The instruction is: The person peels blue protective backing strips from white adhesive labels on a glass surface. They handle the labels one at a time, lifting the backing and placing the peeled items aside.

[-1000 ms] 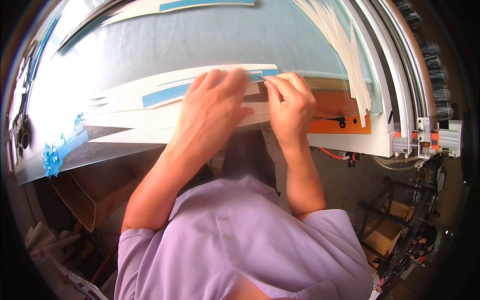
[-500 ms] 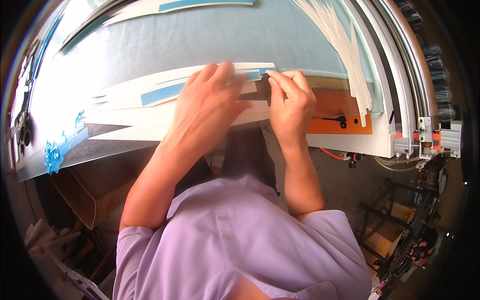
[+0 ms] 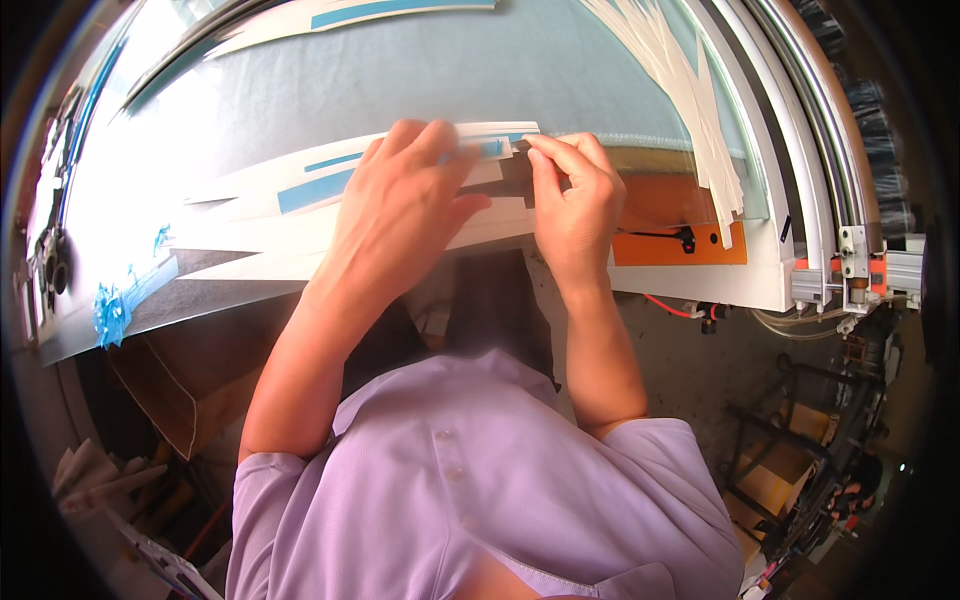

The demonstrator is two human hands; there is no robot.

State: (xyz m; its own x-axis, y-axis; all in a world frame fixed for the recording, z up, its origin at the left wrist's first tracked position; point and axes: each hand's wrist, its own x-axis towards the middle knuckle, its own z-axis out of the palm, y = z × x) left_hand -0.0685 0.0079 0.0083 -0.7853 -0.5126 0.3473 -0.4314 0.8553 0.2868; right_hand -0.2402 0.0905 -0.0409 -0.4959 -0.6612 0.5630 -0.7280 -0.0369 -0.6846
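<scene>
White strips with blue bands point(image 3: 315, 192) lie overlapping along the near side of the glass-topped table. My left hand point(image 3: 400, 210) rests over the middle of them, its fingers spread and the fingertips blurred by motion. At their right end my right hand point(image 3: 580, 200) pinches the tip of a white-and-blue strip point(image 3: 490, 148) between thumb and forefinger. The exact bit between those fingertips is very small. Nearer to me, more white strips point(image 3: 250, 265) fan out to the left, partly hidden under my left hand and forearm.
Another white-and-blue strip point(image 3: 400, 12) lies at the far edge. A bundle of narrow white strips point(image 3: 690, 120) runs down the right side. Crumpled blue film point(image 3: 110, 315) sits at the left corner. Beyond the orange panel point(image 3: 690, 248) stands a metal rail point(image 3: 850, 255).
Both hands and the strips under them have shifted slightly left in the view. My right hand keeps its pinch at the strip's end, and my left hand stays spread over the strips.
</scene>
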